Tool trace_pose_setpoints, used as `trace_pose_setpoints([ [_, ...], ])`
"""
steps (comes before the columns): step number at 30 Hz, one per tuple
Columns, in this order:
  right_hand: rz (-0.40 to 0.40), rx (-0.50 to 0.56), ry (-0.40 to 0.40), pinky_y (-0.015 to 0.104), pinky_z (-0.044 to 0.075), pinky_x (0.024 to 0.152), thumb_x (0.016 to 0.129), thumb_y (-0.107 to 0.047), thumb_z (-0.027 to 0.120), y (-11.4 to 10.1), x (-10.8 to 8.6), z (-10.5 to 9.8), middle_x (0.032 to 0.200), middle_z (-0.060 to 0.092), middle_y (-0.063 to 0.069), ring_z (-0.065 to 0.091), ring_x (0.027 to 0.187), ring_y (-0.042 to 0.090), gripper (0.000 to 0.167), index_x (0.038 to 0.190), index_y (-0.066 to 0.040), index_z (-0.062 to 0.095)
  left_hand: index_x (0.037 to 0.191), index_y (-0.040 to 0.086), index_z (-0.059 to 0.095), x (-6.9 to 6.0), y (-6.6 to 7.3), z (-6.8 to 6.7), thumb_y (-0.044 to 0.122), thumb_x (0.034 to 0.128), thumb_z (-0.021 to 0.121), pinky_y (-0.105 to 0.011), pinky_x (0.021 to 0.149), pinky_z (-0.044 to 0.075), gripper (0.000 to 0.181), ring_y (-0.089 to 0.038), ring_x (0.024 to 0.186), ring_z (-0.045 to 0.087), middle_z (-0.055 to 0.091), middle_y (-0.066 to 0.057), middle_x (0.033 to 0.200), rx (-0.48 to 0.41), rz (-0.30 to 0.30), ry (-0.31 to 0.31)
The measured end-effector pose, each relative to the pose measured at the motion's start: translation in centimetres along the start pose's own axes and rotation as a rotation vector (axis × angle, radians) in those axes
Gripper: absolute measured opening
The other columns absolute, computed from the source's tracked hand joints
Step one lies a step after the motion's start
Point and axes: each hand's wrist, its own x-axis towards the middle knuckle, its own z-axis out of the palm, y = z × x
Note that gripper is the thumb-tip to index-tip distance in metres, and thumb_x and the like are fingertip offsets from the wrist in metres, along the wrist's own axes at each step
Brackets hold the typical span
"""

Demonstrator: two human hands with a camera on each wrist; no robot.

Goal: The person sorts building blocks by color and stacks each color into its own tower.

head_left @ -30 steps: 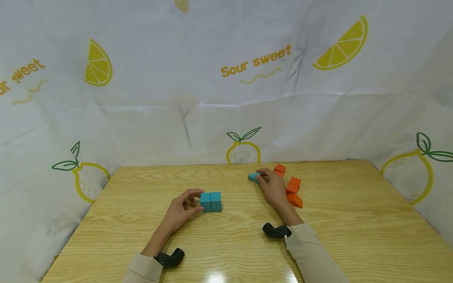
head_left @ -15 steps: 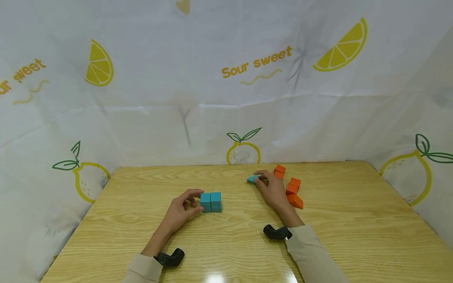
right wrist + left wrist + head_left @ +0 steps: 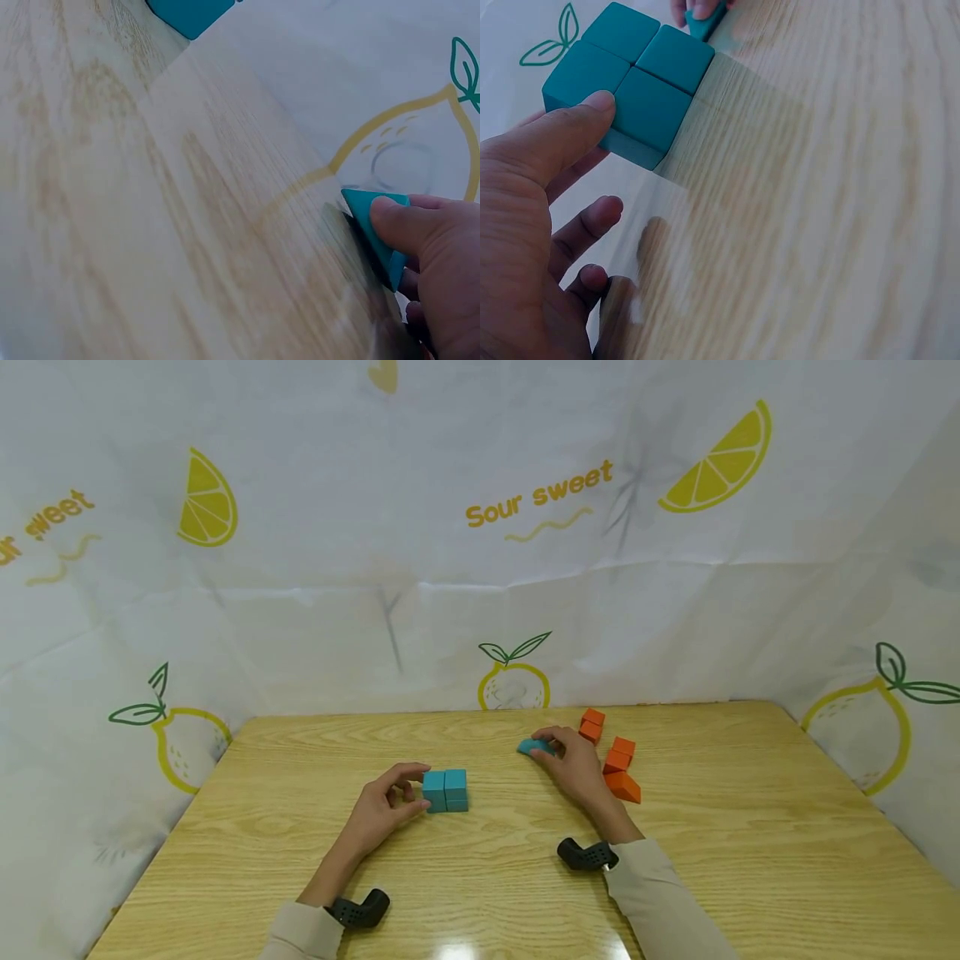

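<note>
Several blue blocks stand pressed together in a two-by-two group (image 3: 455,782) on the table, left of centre. My left hand (image 3: 382,797) grips the group's left side. Its thumb lies on the front face of one block (image 3: 652,105) in the left wrist view, with the index finger behind and the other fingers loosely curled. Farther back and right, my right hand (image 3: 576,766) pinches a blue triangular block (image 3: 527,747) between thumb and fingers. In the right wrist view that triangular block (image 3: 361,207) is tilted close to the tabletop; whether it touches is unclear.
Small orange blocks (image 3: 592,727) lie just right of my right hand, and more orange blocks (image 3: 619,755), one with a sloped side (image 3: 623,787), sit beside the right wrist. A white lemon-print cloth (image 3: 375,643) hangs behind the wooden table (image 3: 480,877).
My right hand has shifted slightly left and nearer with the triangular block, which has turned in its fingers. My left hand keeps its grip in the same place.
</note>
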Motion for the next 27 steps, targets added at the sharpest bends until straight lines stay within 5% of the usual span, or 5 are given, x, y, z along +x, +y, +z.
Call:
trace_pose_setpoints([
  [6,-0.005,0.02,-0.024,0.04,0.046,0.077,0.086,-0.018,0.074,0.1,-0.1,-0.1,0.108,0.062,0.006,0.054,0.092,0.023,0.031,0.115,-0.011,0.067,0.125,0.001,0.058,0.0,1.3,-0.3,0.0,0.0848,0.071,-0.03,0.061,0.04,0.043,-0.027,0.076,0.053,0.062,-0.012,0.108,-0.004,-0.013,-0.016],
  [19,-0.029,0.015,-0.013,0.041,0.046,0.078,0.082,-0.011,0.076,-0.1,-0.1,-0.2,0.106,0.063,0.01,0.055,0.091,0.025,0.038,0.117,-0.003,0.063,0.125,0.0,0.058,0.0,1.1,-0.4,0.0,0.0846,0.071,-0.031,0.06,0.04,0.042,-0.026,0.075,0.053,0.062,-0.012,0.108,-0.007,0.006,-0.012],
  [27,-0.045,0.066,-0.009,0.036,0.047,0.073,0.085,-0.016,0.075,-1.3,0.1,-0.2,0.11,0.063,0.007,0.056,0.095,0.022,0.04,0.122,-0.007,0.063,0.125,0.0,0.058,-0.1,1.2,-0.4,0.0,0.0846,0.071,-0.031,0.06,0.04,0.042,-0.026,0.075,0.053,0.062,-0.013,0.108,-0.013,0.006,-0.012],
])
